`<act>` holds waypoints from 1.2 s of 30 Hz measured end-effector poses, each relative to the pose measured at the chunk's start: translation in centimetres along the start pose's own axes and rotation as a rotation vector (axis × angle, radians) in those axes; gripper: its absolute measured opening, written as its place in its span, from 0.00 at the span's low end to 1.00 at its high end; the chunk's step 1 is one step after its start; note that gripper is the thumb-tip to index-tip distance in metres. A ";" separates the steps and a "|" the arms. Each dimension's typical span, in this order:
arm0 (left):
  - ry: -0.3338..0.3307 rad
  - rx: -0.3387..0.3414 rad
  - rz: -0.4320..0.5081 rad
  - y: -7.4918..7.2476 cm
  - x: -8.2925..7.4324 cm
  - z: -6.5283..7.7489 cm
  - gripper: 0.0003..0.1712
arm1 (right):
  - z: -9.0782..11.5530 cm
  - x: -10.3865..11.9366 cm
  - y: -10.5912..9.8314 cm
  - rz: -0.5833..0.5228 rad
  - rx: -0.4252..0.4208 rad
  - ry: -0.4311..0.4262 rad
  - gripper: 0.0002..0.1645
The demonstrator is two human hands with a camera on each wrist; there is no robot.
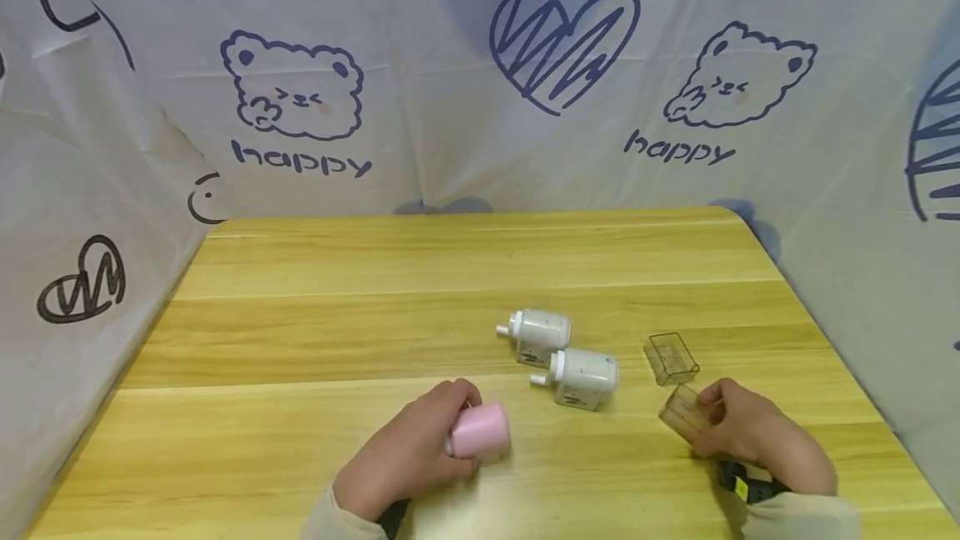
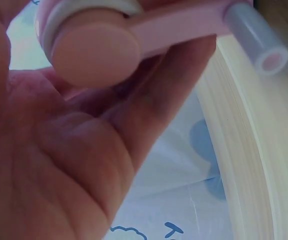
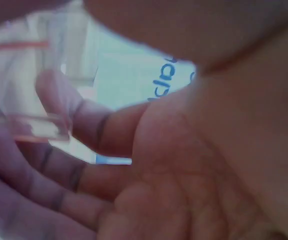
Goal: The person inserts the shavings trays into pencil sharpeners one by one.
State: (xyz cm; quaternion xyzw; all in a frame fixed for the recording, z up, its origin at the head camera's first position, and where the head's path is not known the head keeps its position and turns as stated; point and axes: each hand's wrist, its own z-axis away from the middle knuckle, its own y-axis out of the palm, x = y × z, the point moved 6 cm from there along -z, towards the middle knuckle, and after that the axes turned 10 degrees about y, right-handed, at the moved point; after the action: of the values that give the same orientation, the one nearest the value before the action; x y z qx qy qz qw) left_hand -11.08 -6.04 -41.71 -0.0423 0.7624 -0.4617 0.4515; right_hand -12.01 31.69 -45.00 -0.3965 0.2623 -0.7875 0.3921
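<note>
Holding pink container (image 1: 482, 432) within curled left hand (image 1: 416, 448); right hand (image 1: 753, 432) pinching clear box (image 1: 681, 413) between digits.

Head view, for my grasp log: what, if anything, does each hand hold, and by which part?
The left hand grips a pink device near its white-ringed end; the right hand pinches a clear box at its palm side.

The pink device (image 1: 482, 430) in the left hand (image 1: 416, 448) seems of smooth plastic. The box (image 1: 681, 413) in the right hand (image 1: 750, 433) looks like see-through, shiny plastic. Below the hands, the table (image 1: 300, 332) shows smooth wood grain; beyond them, the cloth (image 1: 431, 119) is matt, creased.
</note>
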 end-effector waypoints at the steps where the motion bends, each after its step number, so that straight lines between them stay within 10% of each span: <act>1: 0.008 0.007 0.010 0.0 -0.1 0.0 0.28 | 0.0 0.1 0.1 -0.018 0.019 -0.021 0.38; 11: -0.009 0.054 0.089 0.3 -0.4 0.1 0.30 | 0.7 3.1 1.8 -0.196 0.184 -0.326 0.34; 25: -0.013 0.045 0.067 0.5 -0.4 0.0 0.25 | 2.3 7.2 5.2 -0.260 0.472 -0.531 0.29; 36: -0.015 0.052 0.054 0.5 -0.5 0.0 0.24 | 2.5 9.9 7.5 -0.170 0.433 -0.661 0.27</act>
State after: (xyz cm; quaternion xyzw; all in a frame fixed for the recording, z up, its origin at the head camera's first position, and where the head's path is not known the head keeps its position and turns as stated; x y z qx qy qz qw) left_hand -10.62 -5.53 -41.72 -0.0136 0.7477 -0.4686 0.4704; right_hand -10.57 19.04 -44.92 -0.5569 -0.0838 -0.6844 0.4631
